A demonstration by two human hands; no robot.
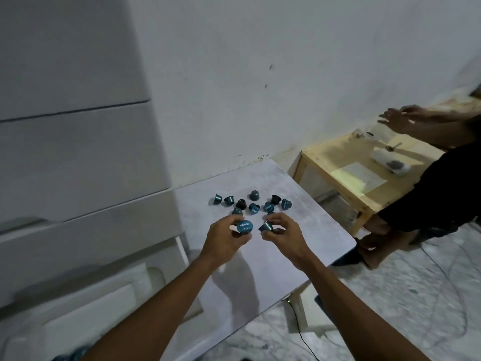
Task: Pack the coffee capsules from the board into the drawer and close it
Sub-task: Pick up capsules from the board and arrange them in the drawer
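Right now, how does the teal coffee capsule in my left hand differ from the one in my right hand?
The teal capsule in the left hand shows its flat printed foil lid to the camera; the teal capsule in the right hand lies tilted, showing its tapered side. The left one looks larger, facing us squarely. Both are pinched by fingertips above the pale grey board.

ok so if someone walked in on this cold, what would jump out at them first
Two bare hands meet mid-frame, the left hand pinching a teal foil-topped coffee capsule and the right hand another small teal capsule. Just beyond them, a loose cluster of teal and dark capsules lies on the pale grey board. At far right, another person's outstretched hands blur above a light wooden table.
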